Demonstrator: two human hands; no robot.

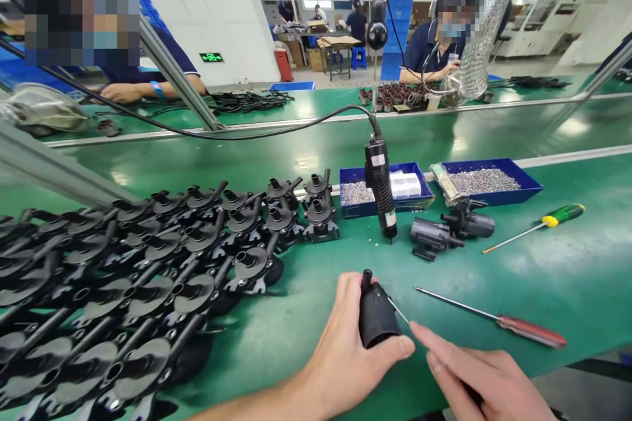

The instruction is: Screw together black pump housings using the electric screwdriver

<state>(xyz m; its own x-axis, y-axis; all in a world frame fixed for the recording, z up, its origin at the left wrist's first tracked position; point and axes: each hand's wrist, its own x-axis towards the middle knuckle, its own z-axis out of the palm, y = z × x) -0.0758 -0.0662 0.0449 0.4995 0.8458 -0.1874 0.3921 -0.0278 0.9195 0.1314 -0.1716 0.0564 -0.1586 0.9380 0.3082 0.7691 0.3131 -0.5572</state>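
Observation:
My left hand is wrapped round a black plastic pump housing with a short round spout on top, held tilted just above the green bench. In my right hand is a screwdriver; its thin metal shaft shows past my stretched index finger, and its handle is mostly hidden in the palm. The shaft's tip meets the housing's upper right edge. Beside my right hand lies a red-handled screwdriver. Two more black pump bodies lie beyond my hands.
Many black pump assemblies stand in rows on the left. A black electric screwdriver hangs from its cable in front of two blue trays of small metal parts. A green-yellow screwdriver lies right. Co-workers sit across the bench.

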